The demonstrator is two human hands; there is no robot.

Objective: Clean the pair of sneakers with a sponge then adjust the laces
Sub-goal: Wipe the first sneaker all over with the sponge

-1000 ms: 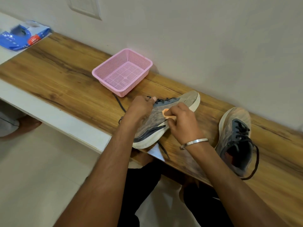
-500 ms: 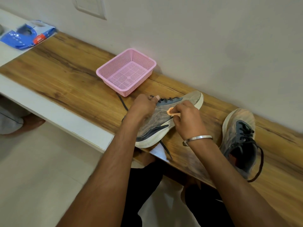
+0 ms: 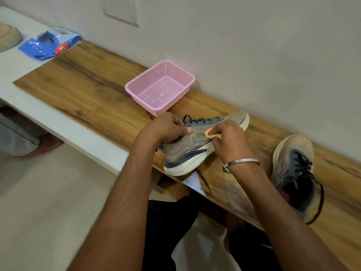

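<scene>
On the wooden shelf (image 3: 82, 89), at centre, a sneaker (image 3: 197, 145) lies tilted on its side, gripped at the collar by the left hand (image 3: 166, 128). At its 3 o'clock, the right hand (image 3: 230, 141) pinches an orange sponge (image 3: 212, 134) against the upper. A second sneaker (image 3: 293, 173) rests further toward 3 o'clock; a pink basket (image 3: 160, 87) sits at 11.
</scene>
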